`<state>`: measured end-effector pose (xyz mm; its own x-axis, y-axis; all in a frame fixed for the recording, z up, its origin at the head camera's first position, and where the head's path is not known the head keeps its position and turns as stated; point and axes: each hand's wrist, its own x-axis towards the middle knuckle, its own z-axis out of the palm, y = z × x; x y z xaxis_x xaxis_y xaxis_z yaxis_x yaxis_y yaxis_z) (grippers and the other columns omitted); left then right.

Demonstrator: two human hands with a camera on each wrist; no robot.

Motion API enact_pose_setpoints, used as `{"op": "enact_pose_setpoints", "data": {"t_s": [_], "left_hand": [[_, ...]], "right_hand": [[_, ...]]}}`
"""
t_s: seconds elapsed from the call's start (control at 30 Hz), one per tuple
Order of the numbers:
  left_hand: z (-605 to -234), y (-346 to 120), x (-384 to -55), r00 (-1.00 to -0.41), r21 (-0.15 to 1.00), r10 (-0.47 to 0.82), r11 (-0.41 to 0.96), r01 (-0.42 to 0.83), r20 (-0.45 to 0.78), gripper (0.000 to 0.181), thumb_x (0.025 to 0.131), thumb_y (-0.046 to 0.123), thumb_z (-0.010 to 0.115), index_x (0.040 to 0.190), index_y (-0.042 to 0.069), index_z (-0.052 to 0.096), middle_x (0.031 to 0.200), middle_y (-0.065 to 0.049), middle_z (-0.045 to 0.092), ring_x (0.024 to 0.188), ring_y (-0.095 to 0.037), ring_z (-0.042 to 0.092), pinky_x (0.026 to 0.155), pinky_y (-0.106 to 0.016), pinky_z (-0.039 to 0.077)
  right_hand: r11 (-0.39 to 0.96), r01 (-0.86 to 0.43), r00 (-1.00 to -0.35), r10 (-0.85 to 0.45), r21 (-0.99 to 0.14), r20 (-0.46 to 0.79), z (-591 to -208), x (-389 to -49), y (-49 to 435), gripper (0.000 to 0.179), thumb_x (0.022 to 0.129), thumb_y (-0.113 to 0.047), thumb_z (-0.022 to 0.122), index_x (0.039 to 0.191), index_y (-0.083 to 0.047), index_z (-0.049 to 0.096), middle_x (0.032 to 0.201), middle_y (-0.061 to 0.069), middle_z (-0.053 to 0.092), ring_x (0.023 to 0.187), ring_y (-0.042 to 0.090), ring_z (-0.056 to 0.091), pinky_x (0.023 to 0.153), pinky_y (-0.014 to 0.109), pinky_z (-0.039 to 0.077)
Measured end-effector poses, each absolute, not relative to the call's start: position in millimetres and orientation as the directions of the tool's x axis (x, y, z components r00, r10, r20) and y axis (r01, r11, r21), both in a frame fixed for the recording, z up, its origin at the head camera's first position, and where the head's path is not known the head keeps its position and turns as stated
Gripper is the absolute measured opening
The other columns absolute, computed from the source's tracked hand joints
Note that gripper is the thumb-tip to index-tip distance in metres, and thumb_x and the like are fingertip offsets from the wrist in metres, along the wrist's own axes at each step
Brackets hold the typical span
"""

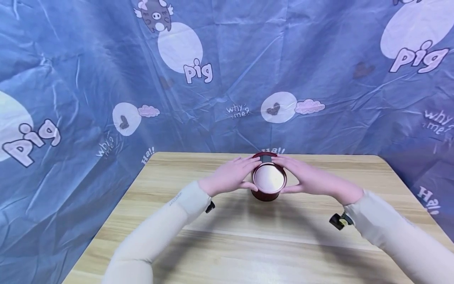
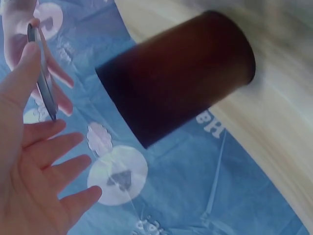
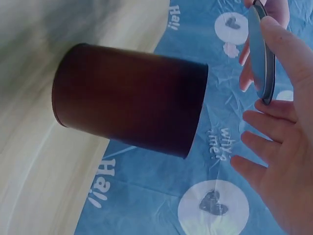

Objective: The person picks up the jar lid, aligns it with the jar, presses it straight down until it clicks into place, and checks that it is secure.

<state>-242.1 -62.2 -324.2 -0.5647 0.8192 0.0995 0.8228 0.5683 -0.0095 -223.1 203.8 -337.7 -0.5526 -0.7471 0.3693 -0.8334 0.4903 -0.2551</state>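
Observation:
A round, shiny metal lid [image 1: 269, 178] with a raised rim is held above a dark red-brown cylindrical can [image 1: 265, 196]. My left hand [image 1: 230, 176] grips the lid's left side, thumb at the near edge and forefinger at the far edge. On the opposite side my right hand [image 1: 312, 176] holds it the same way. In the left wrist view the lid [image 2: 45, 81] is edge-on, clearly apart from the upright can [image 2: 181, 78]. The right wrist view also shows a gap between lid [image 3: 264, 58] and can [image 3: 129, 100]. From above, the lid hides most of the can's mouth.
The can stands on a light wooden table [image 1: 220, 236], towards its back edge. A blue printed cloth [image 1: 227, 79] hangs behind the table and along both sides. Small dark devices [image 1: 340, 221] are strapped at the wrists.

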Motion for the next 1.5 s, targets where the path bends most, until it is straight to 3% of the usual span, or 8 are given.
{"op": "enact_pose_setpoints", "data": {"t_s": [0.2, 0.37, 0.5, 0.8, 1.13, 1.5], "left_hand": [[-316, -60, -265, -0.590, 0.073, 0.804, 0.586, 0.807, 0.072, 0.077, 0.088, 0.048, 0.062, 0.148, 0.007, 0.036, 0.154, -0.011, 0.038, 0.146, -0.027, 0.028, 0.120, -0.044, 0.021], [-313, -57, -282, -0.620, 0.095, 0.784, 0.615, 0.783, 0.033, 0.076, 0.090, 0.048, 0.061, 0.150, 0.009, 0.035, 0.155, -0.009, 0.036, 0.147, -0.024, 0.026, 0.121, -0.040, 0.021], [-314, -53, -292, -0.642, 0.104, 0.767, 0.640, 0.761, -0.020, 0.076, 0.090, 0.049, 0.060, 0.151, 0.011, 0.034, 0.155, -0.006, 0.036, 0.147, -0.021, 0.025, 0.121, -0.037, 0.021], [-319, -45, -312, -0.656, 0.153, 0.752, 0.657, 0.738, -0.061, 0.074, 0.090, 0.049, 0.061, 0.150, 0.012, 0.036, 0.155, -0.007, 0.037, 0.146, -0.022, 0.029, 0.119, -0.036, 0.027], [-332, -46, -331, -0.662, 0.328, 0.746, 0.645, 0.690, -0.074, 0.071, 0.090, 0.043, 0.064, 0.149, 0.015, 0.038, 0.152, -0.003, 0.041, 0.143, -0.018, 0.035, 0.118, -0.033, 0.028], [-342, -51, -337, -0.638, 0.374, 0.764, 0.622, 0.688, -0.096, 0.070, 0.090, 0.037, 0.067, 0.149, 0.013, 0.039, 0.150, -0.005, 0.044, 0.140, -0.018, 0.040, 0.117, -0.031, 0.031]], "right_hand": [[0.509, -0.802, -0.595, -0.729, -0.313, 0.339, -331, -244, 206, 0.079, 0.075, -0.019, 0.082, 0.137, 0.010, 0.044, 0.139, 0.029, 0.048, 0.129, 0.047, 0.043, 0.104, 0.061, 0.038], [0.570, -0.728, -0.675, -0.694, -0.380, 0.251, -327, -261, 208, 0.078, 0.079, -0.022, 0.080, 0.139, 0.009, 0.042, 0.143, 0.030, 0.043, 0.134, 0.047, 0.038, 0.109, 0.061, 0.032], [0.588, -0.692, -0.702, -0.682, -0.419, 0.204, -328, -270, 209, 0.078, 0.081, -0.027, 0.078, 0.141, 0.007, 0.041, 0.144, 0.028, 0.043, 0.135, 0.046, 0.038, 0.110, 0.060, 0.031], [0.588, -0.655, -0.727, -0.661, -0.475, 0.183, -335, -286, 214, 0.075, 0.083, -0.026, 0.077, 0.141, 0.006, 0.041, 0.141, 0.024, 0.048, 0.133, 0.042, 0.042, 0.109, 0.058, 0.034], [0.586, -0.593, -0.761, -0.631, -0.552, 0.148, -345, -301, 216, 0.070, 0.082, -0.026, 0.077, 0.140, 0.000, 0.047, 0.140, 0.020, 0.052, 0.131, 0.038, 0.047, 0.107, 0.055, 0.038], [0.560, -0.527, -0.764, -0.642, -0.640, 0.068, -355, -307, 211, 0.072, 0.084, -0.021, 0.075, 0.142, 0.004, 0.041, 0.141, 0.025, 0.049, 0.130, 0.044, 0.046, 0.107, 0.056, 0.039]]}}
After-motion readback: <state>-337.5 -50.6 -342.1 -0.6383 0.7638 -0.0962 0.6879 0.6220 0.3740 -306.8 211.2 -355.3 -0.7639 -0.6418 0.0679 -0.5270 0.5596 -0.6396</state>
